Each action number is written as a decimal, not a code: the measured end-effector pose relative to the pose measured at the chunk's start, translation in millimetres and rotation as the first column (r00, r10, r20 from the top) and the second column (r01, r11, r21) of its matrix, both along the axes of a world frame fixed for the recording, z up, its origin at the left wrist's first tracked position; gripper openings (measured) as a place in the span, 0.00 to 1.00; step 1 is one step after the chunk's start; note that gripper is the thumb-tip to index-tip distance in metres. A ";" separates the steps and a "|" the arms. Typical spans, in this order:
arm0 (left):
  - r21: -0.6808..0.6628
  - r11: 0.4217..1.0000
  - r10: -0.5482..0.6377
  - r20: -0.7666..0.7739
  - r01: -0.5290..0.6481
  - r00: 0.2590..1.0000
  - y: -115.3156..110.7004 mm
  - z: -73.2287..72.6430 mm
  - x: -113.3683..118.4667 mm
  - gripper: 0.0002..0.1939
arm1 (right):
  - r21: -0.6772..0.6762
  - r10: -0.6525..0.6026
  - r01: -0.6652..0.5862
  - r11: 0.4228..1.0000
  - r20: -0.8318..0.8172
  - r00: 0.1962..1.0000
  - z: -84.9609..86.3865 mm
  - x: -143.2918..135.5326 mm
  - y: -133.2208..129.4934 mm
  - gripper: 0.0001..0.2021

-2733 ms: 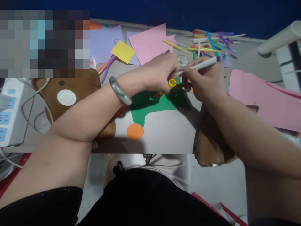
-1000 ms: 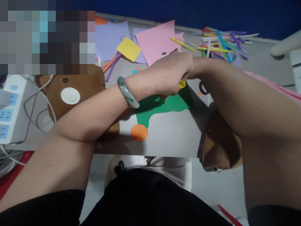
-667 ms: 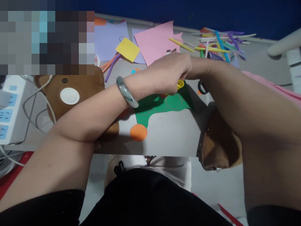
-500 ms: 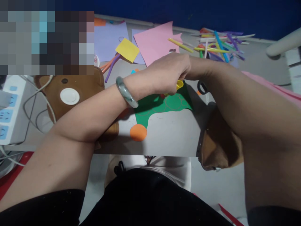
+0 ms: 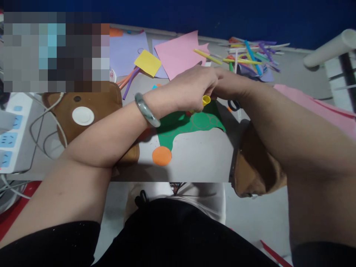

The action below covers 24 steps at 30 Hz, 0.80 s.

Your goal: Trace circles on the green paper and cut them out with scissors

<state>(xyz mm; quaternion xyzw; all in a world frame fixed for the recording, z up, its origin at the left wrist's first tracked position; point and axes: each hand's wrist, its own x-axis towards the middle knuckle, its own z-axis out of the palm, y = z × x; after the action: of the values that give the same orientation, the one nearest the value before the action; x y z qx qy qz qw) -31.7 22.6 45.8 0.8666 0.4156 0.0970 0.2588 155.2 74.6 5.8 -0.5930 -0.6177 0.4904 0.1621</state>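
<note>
Pen no longer clearly visible: your right hand (image 5: 227, 82) has turned inward behind your left, so you can't confirm its grip. Left hand (image 5: 194, 86) pinches the yellow roll (image 5: 206, 100), over the green sheet (image 5: 191, 125) on the counter (image 5: 201, 157).

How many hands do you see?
2. The left hand is over the green paper, close to a yellow tube; the right hand is just right of it, partly hidden. More may be out of sight.
</note>
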 end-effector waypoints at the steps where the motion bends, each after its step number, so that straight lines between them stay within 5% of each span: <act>1: -0.001 1.000 0.003 -0.006 -0.003 1.000 -0.1 0.3 -0.2 0.14 | 0.003 0.024 -0.024 1.000 -0.042 0.999 0.6 1.5 1.0 0.12; 5: 0.005 0.999 -0.038 -0.023 0.038 0.999 2.4 1.0 -2.9 0.13 | 0.194 -0.113 0.154 0.969 -0.206 0.972 7.3 5.0 -8.7 0.07; 8: -0.021 0.998 -0.055 -0.011 0.055 0.998 8.0 3.8 -8.0 0.14 | 0.274 -0.304 0.304 0.912 -0.045 0.952 11.2 5.4 -25.1 0.06; 10: -0.048 0.999 -0.007 0.002 0.008 1.000 11.6 9.4 -13.3 0.14 | 0.303 -0.329 0.285 0.909 0.104 0.939 8.4 9.5 -36.9 0.07; 15: -0.112 0.991 0.074 -0.009 -0.075 0.997 13.6 30.2 -29.5 0.13 | 0.472 -0.194 -0.029 0.881 0.416 0.888 -13.7 31.1 -57.0 0.17; 24: -0.149 0.988 0.024 -0.169 -0.050 0.985 17.0 33.7 -42.6 0.20 | 0.401 -0.149 -0.011 0.916 0.367 0.918 -29.7 39.7 -53.0 0.28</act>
<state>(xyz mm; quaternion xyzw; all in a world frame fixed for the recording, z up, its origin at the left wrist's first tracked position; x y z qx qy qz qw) -74.4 39.6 79.5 0.8413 0.4580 -0.0030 0.2870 195.0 21.5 -23.9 -0.6556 -0.7017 0.2215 0.1695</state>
